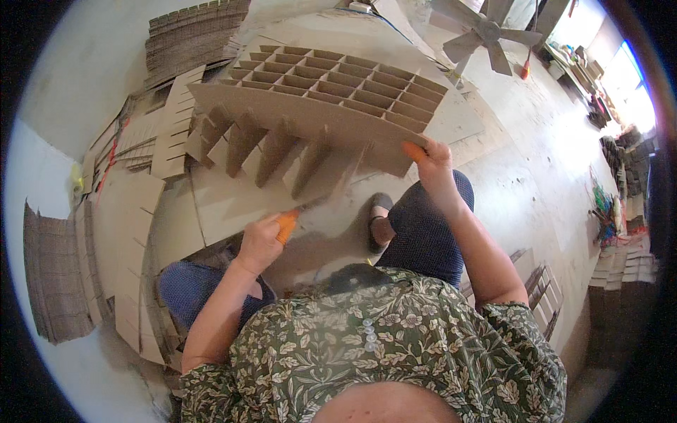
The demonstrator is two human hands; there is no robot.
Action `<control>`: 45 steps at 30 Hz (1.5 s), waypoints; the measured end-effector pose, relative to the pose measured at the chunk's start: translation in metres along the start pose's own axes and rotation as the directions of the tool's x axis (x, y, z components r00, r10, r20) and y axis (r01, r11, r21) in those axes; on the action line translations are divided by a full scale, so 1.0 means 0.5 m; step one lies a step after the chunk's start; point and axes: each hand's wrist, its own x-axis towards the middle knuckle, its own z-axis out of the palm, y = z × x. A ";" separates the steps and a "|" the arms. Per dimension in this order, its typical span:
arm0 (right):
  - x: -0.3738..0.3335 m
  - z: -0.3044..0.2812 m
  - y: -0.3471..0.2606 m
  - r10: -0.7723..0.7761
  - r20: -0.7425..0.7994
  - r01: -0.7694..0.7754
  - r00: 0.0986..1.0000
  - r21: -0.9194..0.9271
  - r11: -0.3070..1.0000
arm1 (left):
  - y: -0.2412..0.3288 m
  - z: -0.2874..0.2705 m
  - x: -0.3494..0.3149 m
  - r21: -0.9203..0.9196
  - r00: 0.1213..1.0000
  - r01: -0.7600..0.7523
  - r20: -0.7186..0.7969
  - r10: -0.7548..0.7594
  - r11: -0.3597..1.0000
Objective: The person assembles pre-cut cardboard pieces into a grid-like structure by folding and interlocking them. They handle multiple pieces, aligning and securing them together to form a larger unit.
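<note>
At the cardboard grid's (317,107) near right corner, out front, the right hand (435,163) is gripping its edge, arm reaching forward. The left hand (262,243) is hanging lower, curled; its grip I cannot tell.

A cardboard grid (310,113) is gripped at one end by the right hand (435,168); the left hand (262,243), its grasp unclear, is held apart from it (orange finger covers (287,224) are worn on both). Beyond, a fan (488,32) is placed.
</note>
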 end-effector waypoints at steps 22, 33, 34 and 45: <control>0.011 -0.022 -0.037 -0.364 0.316 0.467 0.876 -0.372 0.802 | 0.025 -0.011 0.028 -0.101 0.987 -0.035 -0.157 0.018 0.994; 0.005 -0.026 -0.038 -0.402 0.340 0.519 0.851 -0.416 0.747 | 0.044 0.019 0.045 -0.305 0.924 0.178 -0.275 -0.265 0.936; 0.011 -0.019 -0.038 -0.457 0.313 0.552 0.833 -0.411 0.725 | 0.051 0.018 0.046 -0.284 0.937 0.142 -0.271 -0.221 0.948; 0.007 -0.028 -0.045 -0.343 0.342 0.479 0.875 -0.509 0.715 | 0.069 0.058 0.082 -0.181 0.925 0.086 -0.350 -0.146 0.980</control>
